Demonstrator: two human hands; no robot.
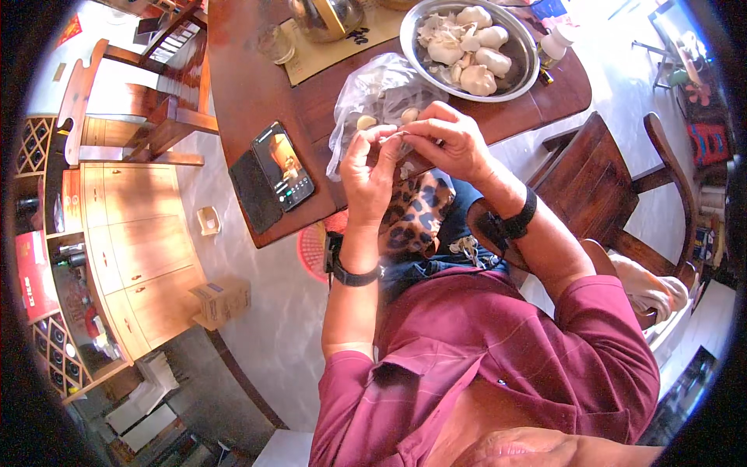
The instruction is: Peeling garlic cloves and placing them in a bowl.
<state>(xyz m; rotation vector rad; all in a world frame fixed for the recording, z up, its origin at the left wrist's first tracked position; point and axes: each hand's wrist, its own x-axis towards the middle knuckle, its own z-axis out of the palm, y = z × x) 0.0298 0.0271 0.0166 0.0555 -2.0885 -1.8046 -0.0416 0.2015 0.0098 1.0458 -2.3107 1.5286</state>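
My left hand [370,169] and my right hand [449,140] meet over the table's near edge. Their fingertips pinch a small pale piece between them, probably garlic; the fingers hide most of it. Just beyond, a clear plastic bag [373,82] lies crumpled on the wooden table. Two garlic cloves show at the bag, one clove [366,122] above my left fingers and another clove [409,115] against my right fingers. A steel bowl [409,64] holding several garlic bulbs [478,80] and loose skins stands at the table's far right part.
A phone [284,166] in an opened case lies left of the bag. Behind are a glass cup [276,45] and a glass teapot [330,20]. A white bottle [555,44] stands beside the bowl. A pink basket [312,251] is under the table edge; a wooden chair [589,169] stands right.
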